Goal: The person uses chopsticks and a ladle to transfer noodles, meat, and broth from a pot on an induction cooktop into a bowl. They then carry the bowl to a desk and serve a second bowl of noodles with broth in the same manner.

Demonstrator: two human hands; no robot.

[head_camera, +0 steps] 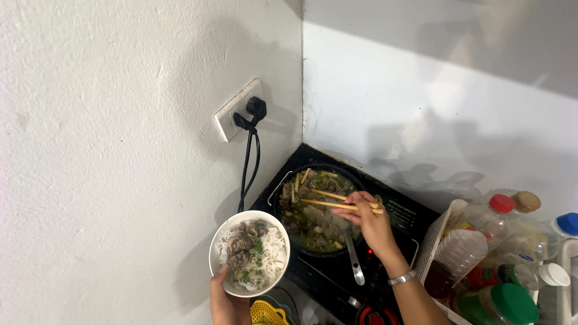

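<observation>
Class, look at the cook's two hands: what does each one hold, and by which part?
The left hand holds the white noodle bowl by its near rim. The right hand holds the chopsticks by their upper ends, tips over the pot.

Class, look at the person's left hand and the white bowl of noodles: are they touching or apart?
Touching. The head view shows the left hand under the white bowl, its thumb pressed against the bowl's lower rim, holding it up beside the pot.

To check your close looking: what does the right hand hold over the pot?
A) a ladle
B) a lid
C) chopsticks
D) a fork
C: the right hand grips wooden chopsticks whose tips reach over the pot, while the left hand holds the bowl.
</observation>
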